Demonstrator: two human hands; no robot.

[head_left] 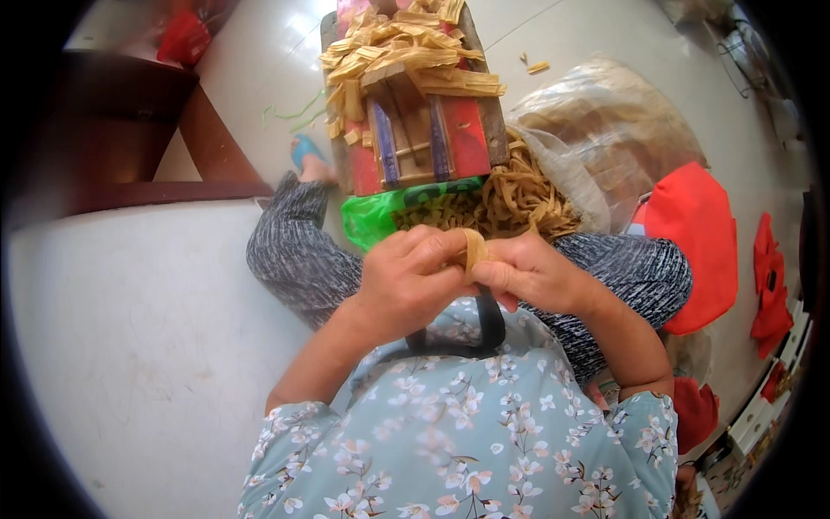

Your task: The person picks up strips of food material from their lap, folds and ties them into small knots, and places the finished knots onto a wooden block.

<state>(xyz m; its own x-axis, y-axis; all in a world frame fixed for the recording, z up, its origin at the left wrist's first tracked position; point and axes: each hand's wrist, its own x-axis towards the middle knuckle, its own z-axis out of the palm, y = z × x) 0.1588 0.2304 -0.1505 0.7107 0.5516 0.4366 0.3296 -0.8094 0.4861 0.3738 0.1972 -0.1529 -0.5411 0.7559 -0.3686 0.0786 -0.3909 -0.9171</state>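
Above my lap, both hands meet on a pale yellow-brown strip [475, 249], flat and leaf-like, bent into a loop. My left hand [413, 270] pinches it from one side. My right hand [533, 272] is closed on its other side, thumb lying over the strip. Just beyond my hands lies a heap of loose brown strips [529, 192], partly in a green plastic bag [370, 220]. Farther off stands a low red-topped wooden bench [467, 138] bearing a wooden block jig [405, 121] and a pile of flat pale strips [406, 56].
A large clear plastic bag [614, 130] of brown material sits to the right of the bench. Beside my right knee is a red bag [696, 246]. A white surface [147, 346] fills the left side, with dark red wooden furniture [164, 195] behind it. Small scraps [538, 67] lie on the floor.
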